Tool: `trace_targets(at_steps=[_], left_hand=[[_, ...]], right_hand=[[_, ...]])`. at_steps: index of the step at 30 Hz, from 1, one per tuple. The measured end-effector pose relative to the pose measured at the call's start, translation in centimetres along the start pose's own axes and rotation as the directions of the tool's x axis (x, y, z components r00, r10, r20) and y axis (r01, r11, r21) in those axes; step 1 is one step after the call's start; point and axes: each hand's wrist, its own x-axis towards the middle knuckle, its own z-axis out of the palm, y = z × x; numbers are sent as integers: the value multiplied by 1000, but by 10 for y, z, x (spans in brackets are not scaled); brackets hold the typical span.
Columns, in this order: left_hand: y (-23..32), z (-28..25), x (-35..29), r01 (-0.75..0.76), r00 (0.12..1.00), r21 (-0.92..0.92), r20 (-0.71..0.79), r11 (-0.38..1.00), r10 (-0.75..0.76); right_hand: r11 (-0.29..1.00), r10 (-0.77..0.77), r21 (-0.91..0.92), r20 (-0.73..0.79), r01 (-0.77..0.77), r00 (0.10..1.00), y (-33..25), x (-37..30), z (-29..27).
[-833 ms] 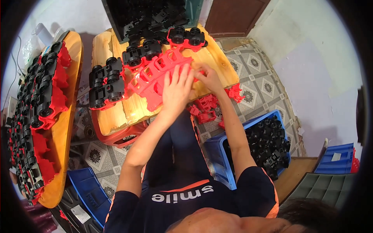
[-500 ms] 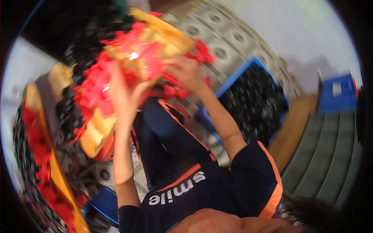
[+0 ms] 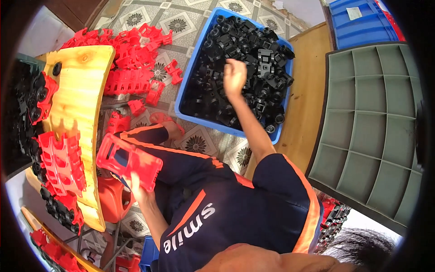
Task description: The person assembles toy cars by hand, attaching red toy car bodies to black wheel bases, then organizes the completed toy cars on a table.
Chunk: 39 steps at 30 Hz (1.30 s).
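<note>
While left fingers (image 3: pixel 135 180) grip red shell (image 3: pixel 138 162) | right fingers (image 3: pixel 230 67) (hold unclear) over blue crate (image 3: pixel 188 81) of black parts (image 3: pixel 265 62)

One held red shell (image 3: pixel 139 162); one grey panel (image 3: pixel 362 122).

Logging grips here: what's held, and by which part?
Left hand: a red plastic shell, by its nearer end. Right hand, over black parts: cannot tell.

Red shell (image 3: pixel 144 162) — smooth, glossy plastic; black parts (image 3: pixel 265 62) — mostly matt plastic; tabletop (image 3: pixel 80 86), grained wood.
</note>
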Motion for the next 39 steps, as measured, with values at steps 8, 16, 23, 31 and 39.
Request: trace_targets(at_steps=[8, 16, 23, 31, 39], left_hand=[[2, -15, -6, 4, 959, -232, 277, 973, 62], [1, 16, -7, -71, 997, 19, -41, 997, 71], [3, -7, -13, -66, 996, -123, 54, 990, 73], [4, 11, -12, -99, 969, 1, 226, 995, 96], [-12, 20, 8, 17, 963, -332, 259, 943, 74]], right_hand=[[730, 68, -560, 631, 393, 773, 111, 26, 10], [760, 365, -613, 677, 215, 639, 177, 25, 19], [679, 428, -721, 539, 135, 725, 112, -1, -23], [987, -126, -35, 436, 156, 891, -78, 13, -94], [324, -946, 658, 210, 679, 249, -293, -65, -119]])
